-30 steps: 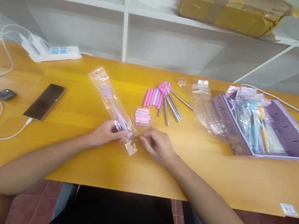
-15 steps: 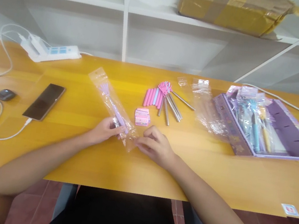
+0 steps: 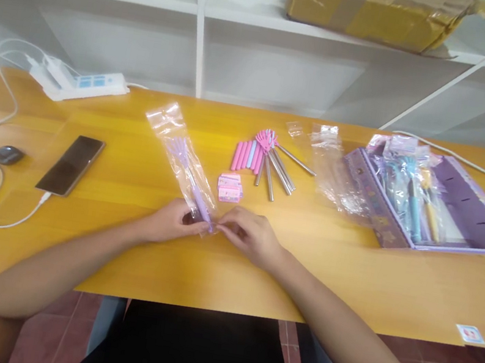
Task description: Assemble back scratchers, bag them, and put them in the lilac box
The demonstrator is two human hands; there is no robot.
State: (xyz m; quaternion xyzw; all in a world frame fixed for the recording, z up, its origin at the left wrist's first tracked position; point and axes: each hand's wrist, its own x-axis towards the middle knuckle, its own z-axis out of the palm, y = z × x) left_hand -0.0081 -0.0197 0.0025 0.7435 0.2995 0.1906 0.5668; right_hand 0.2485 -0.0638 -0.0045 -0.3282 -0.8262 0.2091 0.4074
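A purple back scratcher [image 3: 198, 192] lies inside a clear plastic bag [image 3: 163, 120], its claw end up and to the left. My left hand [image 3: 177, 221] is closed around the lower part of the bag and the scratcher's handle. My right hand [image 3: 249, 235] pinches the bag's bottom end beside the handle tip. Just beyond my hands sits a small stack of pink printed cards [image 3: 230, 188]. Behind it are several pink handles [image 3: 241, 155], one blue among them, and pink claw heads [image 3: 267, 140] on metal rods [image 3: 279, 172].
Empty clear bags [image 3: 336, 178] lie right of the rods. A purple display box [image 3: 468, 249] holding bagged scratchers [image 3: 415, 204] stands at the right. At the left are a phone [image 3: 71, 165], a black case [image 3: 7, 154] and a power strip [image 3: 91, 85]. A taped carton [image 3: 373, 11] rests on the shelf.
The back scratcher has slid down toward the bag's bottom end, away from its top. My right hand has shifted slightly left, closer to my left hand.
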